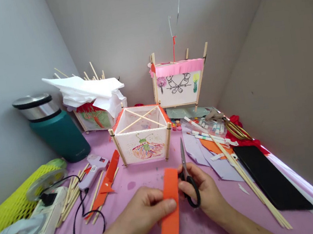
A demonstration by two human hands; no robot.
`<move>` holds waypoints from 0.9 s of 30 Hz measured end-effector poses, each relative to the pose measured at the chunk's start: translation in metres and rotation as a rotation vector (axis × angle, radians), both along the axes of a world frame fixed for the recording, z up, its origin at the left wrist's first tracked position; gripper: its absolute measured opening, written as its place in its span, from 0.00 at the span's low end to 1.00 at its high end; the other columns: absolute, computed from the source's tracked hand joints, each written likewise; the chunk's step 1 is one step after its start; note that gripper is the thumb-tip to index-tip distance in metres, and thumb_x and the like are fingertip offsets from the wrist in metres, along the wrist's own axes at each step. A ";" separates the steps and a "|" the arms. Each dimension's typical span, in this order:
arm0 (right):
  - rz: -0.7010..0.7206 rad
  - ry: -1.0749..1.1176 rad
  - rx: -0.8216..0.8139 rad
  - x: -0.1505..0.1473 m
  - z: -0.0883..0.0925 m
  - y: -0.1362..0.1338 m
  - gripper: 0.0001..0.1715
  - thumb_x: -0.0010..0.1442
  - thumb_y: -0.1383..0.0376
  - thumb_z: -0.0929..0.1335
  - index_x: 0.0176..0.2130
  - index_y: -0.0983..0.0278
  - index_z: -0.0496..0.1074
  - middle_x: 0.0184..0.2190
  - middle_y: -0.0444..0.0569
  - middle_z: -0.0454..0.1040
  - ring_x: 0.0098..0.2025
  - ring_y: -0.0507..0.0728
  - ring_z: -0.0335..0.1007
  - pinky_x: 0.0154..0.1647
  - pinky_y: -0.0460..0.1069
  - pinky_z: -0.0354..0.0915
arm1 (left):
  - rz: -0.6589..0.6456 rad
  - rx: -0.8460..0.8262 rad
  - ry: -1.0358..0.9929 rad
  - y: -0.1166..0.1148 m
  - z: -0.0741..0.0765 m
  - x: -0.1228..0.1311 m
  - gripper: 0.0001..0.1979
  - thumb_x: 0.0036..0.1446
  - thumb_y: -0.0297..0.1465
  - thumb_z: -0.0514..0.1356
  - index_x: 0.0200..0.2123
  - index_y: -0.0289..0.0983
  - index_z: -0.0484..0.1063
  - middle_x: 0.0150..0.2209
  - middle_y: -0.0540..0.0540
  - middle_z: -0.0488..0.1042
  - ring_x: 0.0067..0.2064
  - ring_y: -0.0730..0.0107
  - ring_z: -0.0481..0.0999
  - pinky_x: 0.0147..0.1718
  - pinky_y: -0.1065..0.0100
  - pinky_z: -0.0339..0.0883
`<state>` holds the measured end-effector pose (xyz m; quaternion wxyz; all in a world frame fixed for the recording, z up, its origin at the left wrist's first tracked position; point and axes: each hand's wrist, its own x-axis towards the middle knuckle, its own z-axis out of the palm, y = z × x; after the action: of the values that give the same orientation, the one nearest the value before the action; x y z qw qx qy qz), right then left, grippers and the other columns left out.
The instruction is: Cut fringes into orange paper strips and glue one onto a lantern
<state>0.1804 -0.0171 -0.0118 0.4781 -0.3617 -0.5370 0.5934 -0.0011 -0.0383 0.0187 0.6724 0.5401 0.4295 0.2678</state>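
My left hand (151, 208) pinches a long orange paper strip (170, 225) between thumb and fingers, above the table. To its right, my right hand (202, 191) is wrapped round black-handled scissors (184, 164), whose blades look closed and point away from me. The fingertips of my right hand are close to the strip's upper right edge; whether they touch it I cannot tell. Just beyond both hands stands a paper lantern (149, 146) on a stick frame. A winged insect is drawn on its front, crossed sticks span its top, and orange paper edges its sides.
On the left are a glue gun (95, 170), a power strip (43, 226), wooden sticks (70, 194) and a teal bottle (58, 132). A second lantern (181, 85) stands behind. A black phone-like slab (270, 178), long sticks (253, 184) and paper scraps (220, 164) lie right.
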 end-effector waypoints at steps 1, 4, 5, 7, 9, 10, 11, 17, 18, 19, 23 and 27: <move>0.013 0.043 -0.019 0.001 -0.002 0.000 0.21 0.51 0.54 0.73 0.39 0.60 0.65 0.24 0.38 0.67 0.22 0.48 0.62 0.25 0.44 0.60 | 0.125 0.006 -0.015 0.002 -0.002 -0.001 0.22 0.51 0.46 0.60 0.17 0.35 0.62 0.16 0.56 0.55 0.18 0.80 0.48 0.18 0.71 0.40; 0.057 0.087 0.014 0.001 -0.007 -0.004 0.30 0.44 0.51 0.76 0.41 0.60 0.65 0.28 0.41 0.70 0.27 0.51 0.65 0.29 0.45 0.61 | 0.457 0.024 -0.064 0.008 -0.008 -0.004 0.23 0.51 0.48 0.59 0.19 0.34 0.68 0.11 0.55 0.58 0.14 0.81 0.52 0.15 0.73 0.43; 0.052 0.062 0.038 0.000 -0.008 -0.006 0.31 0.42 0.52 0.77 0.41 0.60 0.65 0.29 0.42 0.71 0.30 0.52 0.65 0.30 0.45 0.61 | 0.507 0.033 -0.085 0.009 -0.009 -0.004 0.23 0.52 0.48 0.59 0.19 0.34 0.70 0.10 0.54 0.59 0.13 0.80 0.54 0.14 0.73 0.46; -0.024 -0.013 0.071 -0.003 -0.009 -0.008 0.26 0.45 0.55 0.77 0.39 0.60 0.65 0.30 0.42 0.70 0.31 0.52 0.65 0.32 0.45 0.61 | 0.530 0.042 -0.122 0.011 -0.011 -0.003 0.22 0.52 0.47 0.60 0.22 0.33 0.75 0.10 0.52 0.63 0.13 0.79 0.58 0.15 0.74 0.52; -0.131 -0.060 0.077 -0.006 -0.007 -0.008 0.20 0.50 0.57 0.74 0.37 0.60 0.65 0.28 0.41 0.68 0.29 0.51 0.64 0.31 0.44 0.61 | 0.509 0.023 -0.140 0.010 -0.012 -0.001 0.21 0.52 0.46 0.60 0.24 0.31 0.77 0.10 0.51 0.64 0.14 0.79 0.61 0.17 0.75 0.56; -0.171 -0.060 0.073 -0.007 -0.005 -0.007 0.18 0.51 0.57 0.73 0.37 0.60 0.64 0.27 0.40 0.67 0.28 0.50 0.63 0.31 0.44 0.61 | 0.480 0.004 -0.138 0.010 -0.012 0.001 0.21 0.52 0.46 0.60 0.24 0.31 0.77 0.10 0.50 0.65 0.14 0.79 0.61 0.17 0.75 0.58; -0.197 -0.051 0.068 -0.007 -0.003 -0.005 0.17 0.52 0.57 0.72 0.36 0.60 0.64 0.27 0.40 0.67 0.28 0.50 0.63 0.30 0.44 0.61 | 0.446 -0.017 -0.135 0.008 -0.012 0.002 0.21 0.51 0.45 0.61 0.25 0.31 0.78 0.11 0.50 0.66 0.15 0.78 0.62 0.18 0.74 0.59; -0.211 -0.060 0.031 -0.001 0.009 0.001 0.18 0.49 0.57 0.72 0.35 0.62 0.64 0.26 0.41 0.67 0.26 0.50 0.62 0.28 0.44 0.60 | 0.238 -0.041 -0.122 0.007 -0.010 0.004 0.17 0.47 0.40 0.65 0.34 0.31 0.76 0.26 0.45 0.75 0.22 0.72 0.71 0.22 0.70 0.67; -0.216 -0.065 0.031 0.000 0.009 0.002 0.18 0.49 0.57 0.72 0.35 0.62 0.64 0.26 0.41 0.66 0.26 0.50 0.61 0.28 0.44 0.60 | 0.204 -0.026 -0.097 0.008 -0.010 0.003 0.16 0.45 0.38 0.66 0.34 0.32 0.76 0.25 0.46 0.75 0.23 0.71 0.71 0.22 0.69 0.67; -0.223 -0.071 0.034 0.001 0.008 0.003 0.18 0.49 0.56 0.72 0.35 0.62 0.64 0.26 0.41 0.66 0.26 0.50 0.61 0.28 0.44 0.60 | 0.212 0.003 -0.064 0.011 -0.009 0.000 0.15 0.43 0.35 0.67 0.33 0.32 0.75 0.25 0.48 0.74 0.24 0.70 0.71 0.23 0.69 0.67; -0.258 -0.109 0.058 0.007 0.005 0.011 0.19 0.48 0.56 0.72 0.35 0.62 0.64 0.26 0.41 0.66 0.26 0.51 0.60 0.28 0.45 0.59 | 0.768 0.293 0.059 0.020 -0.008 -0.019 0.11 0.43 0.32 0.64 0.32 0.35 0.69 0.27 0.51 0.72 0.25 0.72 0.70 0.24 0.71 0.66; -0.256 -0.138 0.093 0.010 0.001 0.018 0.18 0.49 0.55 0.71 0.35 0.62 0.64 0.26 0.41 0.65 0.28 0.52 0.61 0.29 0.45 0.60 | 1.268 0.507 0.225 0.030 -0.004 -0.043 0.16 0.46 0.35 0.62 0.38 0.38 0.65 0.26 0.54 0.68 0.22 0.72 0.69 0.22 0.70 0.64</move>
<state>0.1902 0.0012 -0.0108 0.5280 -0.4447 -0.5449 0.4759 -0.0440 -0.0086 0.0145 0.1903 0.3500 0.6535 0.6436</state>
